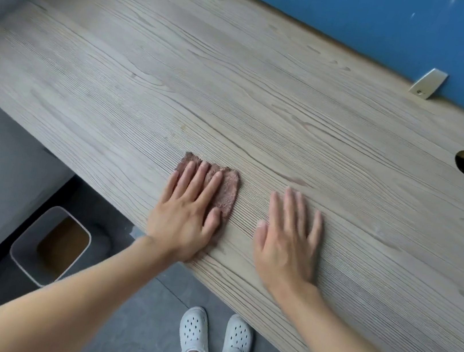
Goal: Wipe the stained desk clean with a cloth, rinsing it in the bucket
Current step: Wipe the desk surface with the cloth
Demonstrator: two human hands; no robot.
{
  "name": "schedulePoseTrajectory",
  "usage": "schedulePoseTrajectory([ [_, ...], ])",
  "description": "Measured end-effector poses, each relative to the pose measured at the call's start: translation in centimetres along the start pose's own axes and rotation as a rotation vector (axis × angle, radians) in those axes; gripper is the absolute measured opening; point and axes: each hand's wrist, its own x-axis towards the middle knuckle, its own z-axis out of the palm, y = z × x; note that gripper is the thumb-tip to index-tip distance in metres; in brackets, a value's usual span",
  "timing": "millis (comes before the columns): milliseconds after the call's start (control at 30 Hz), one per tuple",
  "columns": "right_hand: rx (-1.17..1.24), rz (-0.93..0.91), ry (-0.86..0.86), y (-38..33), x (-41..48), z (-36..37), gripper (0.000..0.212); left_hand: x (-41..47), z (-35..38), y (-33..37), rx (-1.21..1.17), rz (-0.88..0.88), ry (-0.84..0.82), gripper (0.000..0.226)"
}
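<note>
Brown fuzzy cloth (224,186) flat on desk (265,105), left hand (186,214) pressing it

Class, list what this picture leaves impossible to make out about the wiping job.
Head view: near part of the cloth, under the left hand.
Head view: desk beneath the right hand.
Head view: contents of the bucket, dim and blurred.
Head view: desk's right end, cut by frame edge.

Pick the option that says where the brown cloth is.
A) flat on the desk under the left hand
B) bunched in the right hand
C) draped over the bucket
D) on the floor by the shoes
A: the left hand presses the cloth flat on the desk with straight fingers; the right hand rests bare on the wood.
</note>
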Motion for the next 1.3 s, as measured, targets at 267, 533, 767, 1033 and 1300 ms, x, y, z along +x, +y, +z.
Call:
schedulePoseTrajectory([
  [267, -0.060, -0.091, -0.019, -1.9, -1.1, 1.0, 0.063, -1.1, -0.5, -2.4, -0.011, 0.068, -0.049, 0.069],
  [533, -0.059, -0.090, 0.002, -2.0, -1.2, 1.1, 0.065, -4.2, -1.9, 1.0, -0.096, -0.038, 0.102, 0.072],
  [767, -0.079, -0.103, 0.010, -2.0, -1.3, 1.2, 0.064, -3.3, -2.0, 1.3, -0.249, -0.051, 0.243, 0.015],
  [1033, -0.072, -0.105, 0.026, -2.0, -1.4, 1.3, 0.064, -4.0, -5.0, 2.6, -0.570, -0.270, 0.144, 0.009],
  [1300, -0.083, -0.110, 0.028, -1.8, -1.5, 1.5, 0.063, -0.7, -12.0, -3.2, -1.456, -0.741, -0.058, 0.019],
])
